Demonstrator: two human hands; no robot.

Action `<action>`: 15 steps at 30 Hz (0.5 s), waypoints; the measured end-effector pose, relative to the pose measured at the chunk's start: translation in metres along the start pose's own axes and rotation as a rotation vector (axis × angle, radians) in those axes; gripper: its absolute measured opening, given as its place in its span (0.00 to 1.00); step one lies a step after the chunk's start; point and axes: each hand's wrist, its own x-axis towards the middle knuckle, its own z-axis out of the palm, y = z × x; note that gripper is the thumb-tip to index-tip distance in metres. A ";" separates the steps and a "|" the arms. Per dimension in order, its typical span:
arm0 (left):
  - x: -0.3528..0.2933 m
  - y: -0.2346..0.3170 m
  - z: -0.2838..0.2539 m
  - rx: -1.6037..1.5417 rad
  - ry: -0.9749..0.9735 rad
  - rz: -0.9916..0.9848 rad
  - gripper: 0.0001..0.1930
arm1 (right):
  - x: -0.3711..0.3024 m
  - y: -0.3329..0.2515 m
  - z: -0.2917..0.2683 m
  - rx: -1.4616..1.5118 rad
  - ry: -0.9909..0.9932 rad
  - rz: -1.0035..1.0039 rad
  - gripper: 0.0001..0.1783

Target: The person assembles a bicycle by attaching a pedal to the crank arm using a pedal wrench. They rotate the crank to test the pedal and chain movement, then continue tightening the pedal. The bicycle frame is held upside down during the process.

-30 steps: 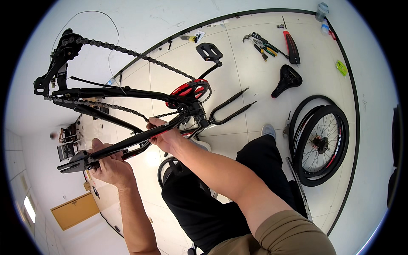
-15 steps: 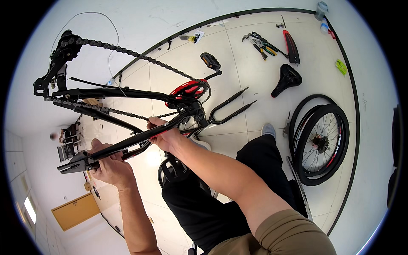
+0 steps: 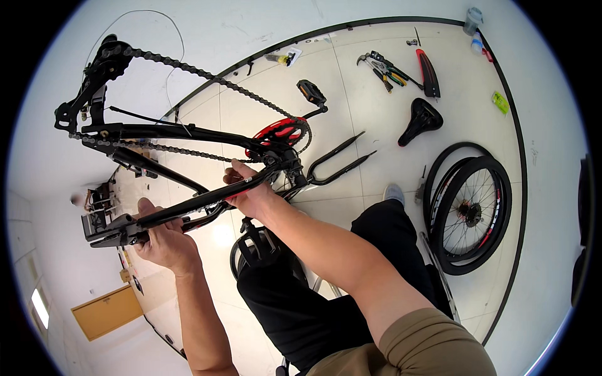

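Observation:
A black bicycle frame [image 3: 188, 210] is held up in front of me, its forked end pointing left. My left hand [image 3: 166, 245] is wrapped round a tube close to that end, thumb on top. Farther along the same tube, my right hand [image 3: 249, 194] grips it from below, its thumb and fingertips near the lower run of the chain [image 3: 188, 152]. The chain loops from the rear derailleur [image 3: 113, 53] at upper left to a red-edged chainring [image 3: 279, 135]. One pedal [image 3: 310, 93] and a two-pronged fork-like part [image 3: 342, 160] show beyond it. Another pedal [image 3: 257, 247] is near my knee.
On the tiled floor at right lie two wheels [image 3: 470, 213], a black saddle [image 3: 420, 122], a red-and-black mudguard [image 3: 429, 74] and several hand tools [image 3: 385, 70]. Bottles [image 3: 473, 22] stand by the far wall. A metal bar [image 3: 439, 276] runs beside my leg.
My right hand has shifted slightly right and up along the tube, toward the chainring. The frame's left end has risen a little. My left hand keeps its hold.

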 end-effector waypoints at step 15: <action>0.002 -0.016 -0.008 -0.042 -0.096 0.087 0.08 | -0.051 -0.007 0.015 -0.554 0.073 -0.189 0.04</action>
